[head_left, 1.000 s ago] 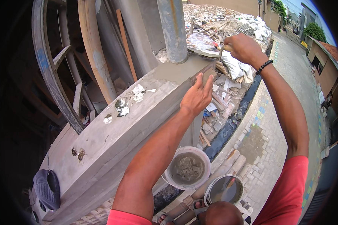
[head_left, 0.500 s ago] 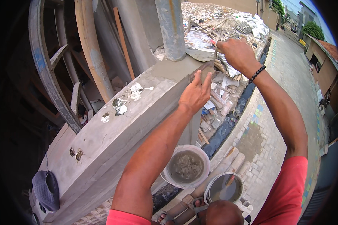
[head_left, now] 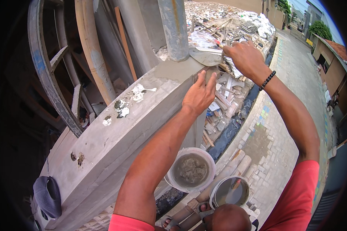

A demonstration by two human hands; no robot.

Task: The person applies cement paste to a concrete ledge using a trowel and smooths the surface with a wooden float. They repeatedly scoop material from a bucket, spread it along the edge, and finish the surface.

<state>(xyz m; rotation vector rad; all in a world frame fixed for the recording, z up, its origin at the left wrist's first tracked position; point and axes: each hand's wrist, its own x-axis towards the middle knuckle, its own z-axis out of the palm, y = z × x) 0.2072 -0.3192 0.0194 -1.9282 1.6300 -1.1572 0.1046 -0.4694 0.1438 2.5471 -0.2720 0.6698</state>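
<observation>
My right hand (head_left: 247,59), a dark bead bracelet at its wrist, is closed around the handle of a trowel. The trowel's grey blade (head_left: 205,57) lies at the far corner of the concrete ledge (head_left: 104,142), beside the metal post (head_left: 174,30). Smooth wet mortar (head_left: 172,70) coats the ledge top around the post's foot. My left hand (head_left: 198,92) has its fingers stretched out, resting against a thin brownish edge piece at the ledge's end, just below the blade. Whether that piece is a separate board I cannot tell.
Below stand a bucket of mortar (head_left: 191,169) and a bucket of murky water with a brush (head_left: 231,191). A grey knit cap (head_left: 47,196) sits at the ledge's near end. Bamboo poles (head_left: 92,50) and a ladder (head_left: 46,65) lean left. Rubble (head_left: 227,23) lies beyond, beside a paved street (head_left: 293,77).
The trowel has turned from upright at the ledge's end face to flatter over the top corner. My right hand shifted slightly; my left stays nearly in place.
</observation>
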